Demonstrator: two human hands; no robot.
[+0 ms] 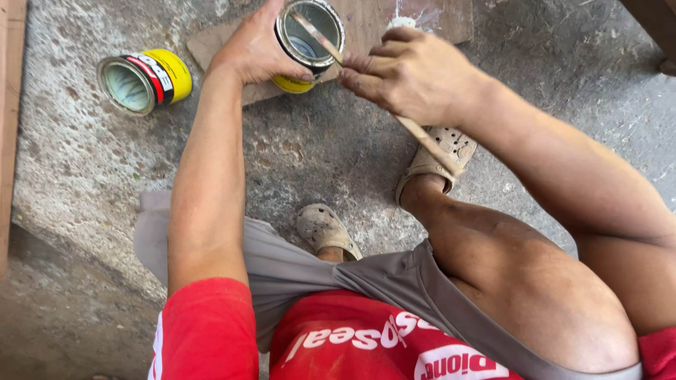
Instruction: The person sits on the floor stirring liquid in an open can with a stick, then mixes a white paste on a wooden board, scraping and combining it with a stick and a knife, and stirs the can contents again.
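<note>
Yellow open tin sits gripped in the left hand; the right hand pinches a wooden stick across its mouth.

I see a small open tin — yellow-sided, silvery rim, tilted mouth-up toward me — over a brown board. A thin wooden stick lies slantwise across its mouth, its lower end running down past the rim.

Surface: rough concrete floor.
Lying on it: open yellow can on its side; flat board; two sandalled feet.
</note>
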